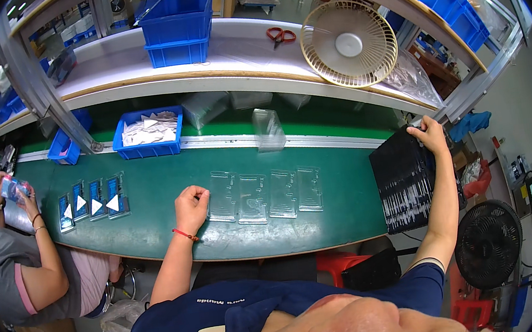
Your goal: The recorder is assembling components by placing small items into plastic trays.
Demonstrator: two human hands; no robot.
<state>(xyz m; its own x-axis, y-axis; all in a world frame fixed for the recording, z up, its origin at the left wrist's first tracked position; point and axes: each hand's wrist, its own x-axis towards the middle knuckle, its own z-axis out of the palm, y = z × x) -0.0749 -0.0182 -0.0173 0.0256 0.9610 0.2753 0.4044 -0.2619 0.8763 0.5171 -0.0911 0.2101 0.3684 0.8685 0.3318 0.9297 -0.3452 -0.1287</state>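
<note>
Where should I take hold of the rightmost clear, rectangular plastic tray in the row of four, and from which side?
I'd probably pinch the rightmost clear, rectangular plastic tray by its right long edge, coming from the right: it lies flat on the green tabletop, and its left edge sits close to the neighbouring clear tray.

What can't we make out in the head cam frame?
Head view:
- Whether the left hand holds anything: its curled fingers hide the palm.
- Part of the black stack: behind the right forearm.
- Lower blue bin's contents: upper blue bin covers them.
- Co-worker's item: too small.
</note>
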